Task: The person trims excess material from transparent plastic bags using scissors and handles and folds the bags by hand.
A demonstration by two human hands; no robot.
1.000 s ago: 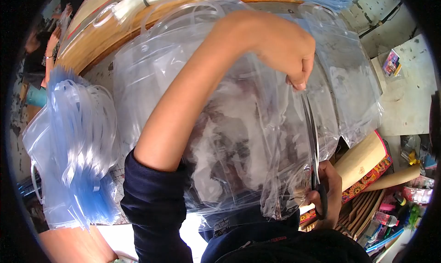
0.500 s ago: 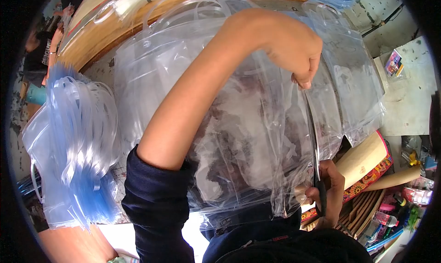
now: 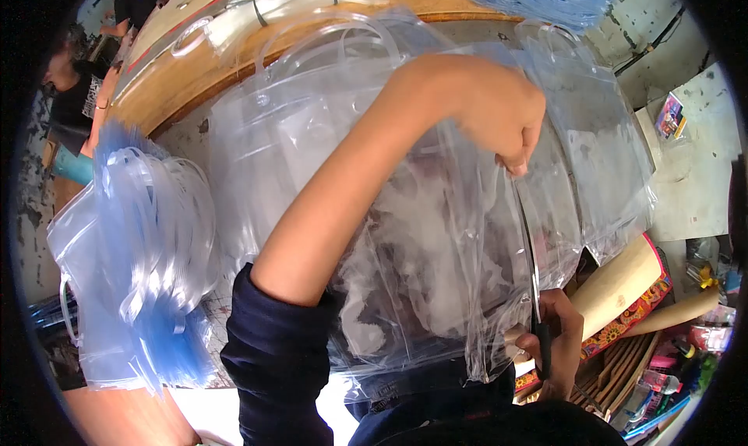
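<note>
While left hand (image 3: 502, 119) pinches plastic (image 3: 432, 271) between closed fingers, scissors (image 3: 534, 271) lie at that hand's 6 o'clock, long axis roughly 12-to-6; right hand (image 3: 564, 329), nearer, has fingers curled round them.

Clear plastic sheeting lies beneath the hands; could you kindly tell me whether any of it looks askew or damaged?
The clear plastic sheeting is wrinkled rather than flat, with folds bunched beside the right hand, which holds black-handled metal scissors. That looks untidy, though glare makes any tear hard to confirm.
</note>
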